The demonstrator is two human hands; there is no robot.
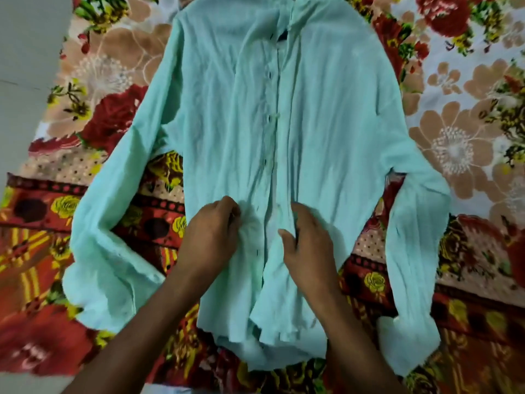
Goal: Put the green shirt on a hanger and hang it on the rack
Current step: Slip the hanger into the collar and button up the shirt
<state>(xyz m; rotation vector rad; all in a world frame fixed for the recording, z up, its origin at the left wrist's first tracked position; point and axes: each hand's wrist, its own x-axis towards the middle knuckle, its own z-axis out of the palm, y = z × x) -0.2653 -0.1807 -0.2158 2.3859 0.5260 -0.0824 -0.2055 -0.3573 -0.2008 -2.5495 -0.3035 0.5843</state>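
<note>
Shirt point(284, 115) lies front up and spread flat on a floral sheet point(460, 115), sleeves out to both sides. Left hand point(211, 234) pinches a bunch of its cloth beside the placket; right hand point(309, 245) grips the opposite front edge.

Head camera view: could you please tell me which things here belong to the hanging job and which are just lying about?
Part of the job:
- green shirt, spread flat, front up
- left hand, pinching the fabric
- right hand, pinching the placket

Just there:
- floral bedsheet under the shirt

No hanger or rack is in view.
</note>
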